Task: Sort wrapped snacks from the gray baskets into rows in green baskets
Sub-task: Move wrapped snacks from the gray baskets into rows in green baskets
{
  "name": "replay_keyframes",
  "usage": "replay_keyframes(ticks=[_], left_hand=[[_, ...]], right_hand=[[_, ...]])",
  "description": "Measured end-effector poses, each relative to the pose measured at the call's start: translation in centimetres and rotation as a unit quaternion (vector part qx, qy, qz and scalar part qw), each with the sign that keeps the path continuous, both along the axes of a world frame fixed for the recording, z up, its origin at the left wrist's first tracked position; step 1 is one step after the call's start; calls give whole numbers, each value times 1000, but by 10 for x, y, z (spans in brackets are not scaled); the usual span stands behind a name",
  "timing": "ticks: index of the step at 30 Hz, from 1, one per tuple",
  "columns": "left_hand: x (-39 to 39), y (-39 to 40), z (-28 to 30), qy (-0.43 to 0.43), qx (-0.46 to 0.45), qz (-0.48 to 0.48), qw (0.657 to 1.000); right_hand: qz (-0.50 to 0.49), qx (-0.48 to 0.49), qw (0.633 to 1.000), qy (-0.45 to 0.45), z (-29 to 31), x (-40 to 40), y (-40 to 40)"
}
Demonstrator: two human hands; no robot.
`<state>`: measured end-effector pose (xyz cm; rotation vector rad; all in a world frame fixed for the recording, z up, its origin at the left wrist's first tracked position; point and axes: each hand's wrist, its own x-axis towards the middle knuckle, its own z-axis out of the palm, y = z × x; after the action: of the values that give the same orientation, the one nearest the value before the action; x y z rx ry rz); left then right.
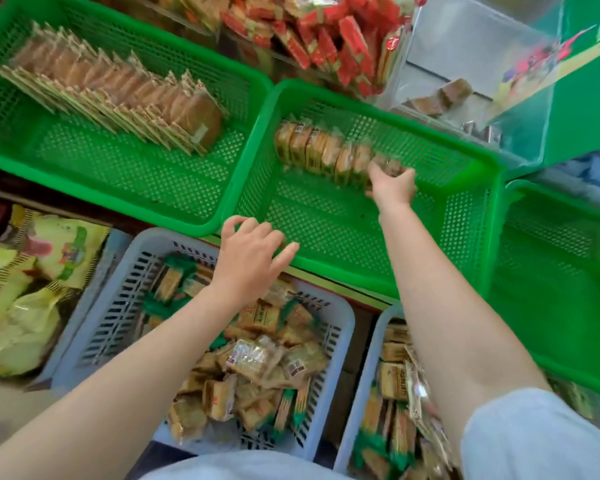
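A shop display: green baskets side by side above, gray baskets below. The middle green basket (368, 268) holds one row of snacks (329, 152) standing on edge along its far wall, the row running left to right. The right hand (394, 187) grips the row's last pack at its right end. Most of that basket's floor is bare. The left hand (253, 254) rests open on its near rim. The left gray basket (125, 271), below that rim, holds loose packs (257, 362).
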<state>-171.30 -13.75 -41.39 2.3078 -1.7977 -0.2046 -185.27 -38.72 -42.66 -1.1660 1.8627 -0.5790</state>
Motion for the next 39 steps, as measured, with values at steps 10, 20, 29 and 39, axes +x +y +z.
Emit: replay_keyframes(ticks=[10, 20, 29, 39], left_hand=[[2, -1, 6, 10, 34, -12, 999], [5, 75, 30, 258, -23, 71, 963], [0, 157, -16, 512, 361, 254, 737], [5, 158, -19, 656, 303, 297, 624]], right_hand=[[-27, 23, 989, -145, 44, -26, 71], [118, 59, 987, -87, 62, -34, 273], [374, 239, 881, 164, 2, -13, 329], [287, 249, 923, 62, 7, -22, 354]])
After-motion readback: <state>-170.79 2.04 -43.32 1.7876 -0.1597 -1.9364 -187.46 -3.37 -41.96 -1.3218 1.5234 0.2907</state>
